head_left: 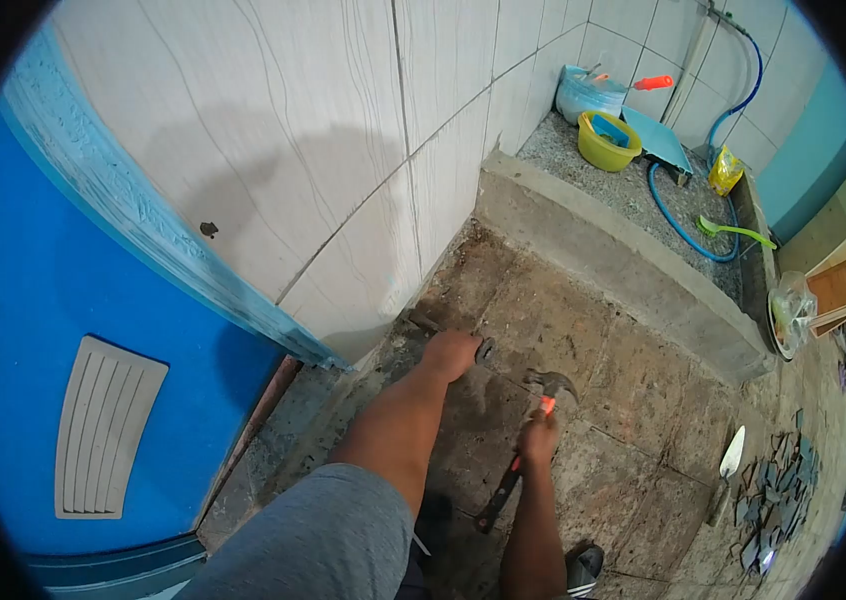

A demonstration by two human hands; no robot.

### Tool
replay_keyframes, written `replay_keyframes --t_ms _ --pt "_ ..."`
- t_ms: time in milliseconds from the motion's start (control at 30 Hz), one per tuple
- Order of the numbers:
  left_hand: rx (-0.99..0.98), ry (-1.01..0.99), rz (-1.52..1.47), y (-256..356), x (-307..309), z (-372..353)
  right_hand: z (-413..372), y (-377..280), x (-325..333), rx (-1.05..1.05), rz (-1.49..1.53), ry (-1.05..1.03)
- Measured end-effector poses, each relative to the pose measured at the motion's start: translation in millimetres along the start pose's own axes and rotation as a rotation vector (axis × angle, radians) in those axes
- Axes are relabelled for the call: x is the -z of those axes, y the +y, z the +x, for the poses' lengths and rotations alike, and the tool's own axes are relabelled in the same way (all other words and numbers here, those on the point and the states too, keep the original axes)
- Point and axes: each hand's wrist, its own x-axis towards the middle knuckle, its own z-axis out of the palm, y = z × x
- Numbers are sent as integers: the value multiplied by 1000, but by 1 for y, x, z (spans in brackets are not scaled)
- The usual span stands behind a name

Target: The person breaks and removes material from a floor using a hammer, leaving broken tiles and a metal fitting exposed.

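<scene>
The left hand (451, 352) is curled into a fist around a chisel (421, 322), a dark metal bar whose ends stick out on both sides of the fist; it lies low and slanted over the floor (633, 470), right at the foot of the tiled wall (293, 150). Just beside that hand, a little nearer the person, the right hand (540, 436) is wrapped tight round the handle of a hammer (553, 383). The hammer's steel head stands above the right hand and close to the left fist, not touching the chisel, while its orange and black handle runs back down past the wrist. The floor under both hands is bare, rough and stained brown. Beyond the hands runs a raised concrete ledge (623, 260), and on it, well apart from them, are a yellow bowl (608, 140), a blue hose (683, 225) and a green brush (733, 230). Off to the side of the right hand, a trowel (731, 455) lies on the floor next to a heap of broken tile pieces (778, 490). To the outer side of the left arm stands a blue door (43, 350).
</scene>
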Motion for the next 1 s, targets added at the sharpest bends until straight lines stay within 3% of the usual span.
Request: replay_keyframes --t_ms 33,133,233,300,433,533,633,700,733,800,833,933,1000 --pt "-22 49 9 -1 -5 -2 15 14 12 36 -12 11" --pt "5 66 -79 0 2 -7 6 -54 49 13 17 166" --pt "62 -92 -117 -5 23 1 -1 -128 97 84 174 368" --pt "61 -68 -101 -7 29 5 -12 -177 128 320 164 566" --pt "53 -149 -57 -3 54 -1 -64 -272 153 568 316 916" --pt "25 49 -126 -15 26 7 -61 -268 178 706 470 917" --pt "37 100 -82 -13 27 7 -50 -233 146 587 403 954" --pt "22 124 -89 -16 16 9 -10 -160 95 830 -925 1510" --pt "11 134 -90 -18 13 10 3 -121 45 772 -919 1247" --pt "-12 117 -107 -19 17 9 -16 -77 -47 407 -572 286" --pt "-28 107 -119 -15 17 8 -26 -79 -68 313 -538 34" --pt "14 105 -82 -6 19 4 -28 -91 -53 -27 -196 -119" --pt "42 16 -40 1 32 -5 -11 -40 -43 135 -227 -70"
